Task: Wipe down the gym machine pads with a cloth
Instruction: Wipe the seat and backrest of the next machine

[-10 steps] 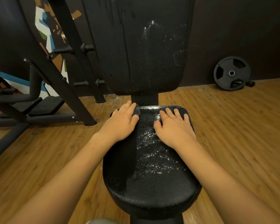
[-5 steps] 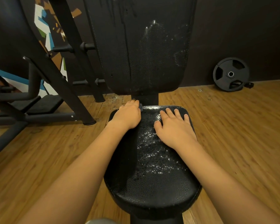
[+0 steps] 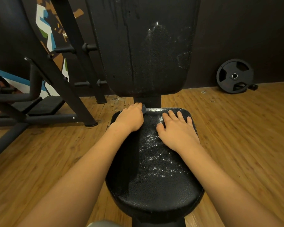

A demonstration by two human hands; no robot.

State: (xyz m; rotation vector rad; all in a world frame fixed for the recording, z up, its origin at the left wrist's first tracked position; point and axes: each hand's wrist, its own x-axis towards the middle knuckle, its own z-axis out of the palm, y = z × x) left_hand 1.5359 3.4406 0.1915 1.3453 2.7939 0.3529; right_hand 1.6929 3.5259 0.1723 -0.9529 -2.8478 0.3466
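Note:
A black seat pad [image 3: 154, 174] fills the lower middle of the head view, its right half glistening with wet droplets. Behind it rises the black back pad [image 3: 146, 46], also speckled wet on its right side. My left hand [image 3: 129, 118] is at the seat's far left corner, fingers curled over a small dark cloth [image 3: 144, 109], of which only a bit shows past the fingertips. My right hand [image 3: 177, 130] lies flat on the far right of the seat with fingers spread.
Black machine frame bars [image 3: 59, 76] and a footplate [image 3: 44, 105] stand to the left on the wooden floor [image 3: 244, 136]. A black weight plate [image 3: 233, 76] leans against the dark wall at the right. A painted wall mural shows behind the frame.
My left hand has slid with the cloth from the seat's left side up to its far left corner, fingers curling more. My right hand has stayed flat in place.

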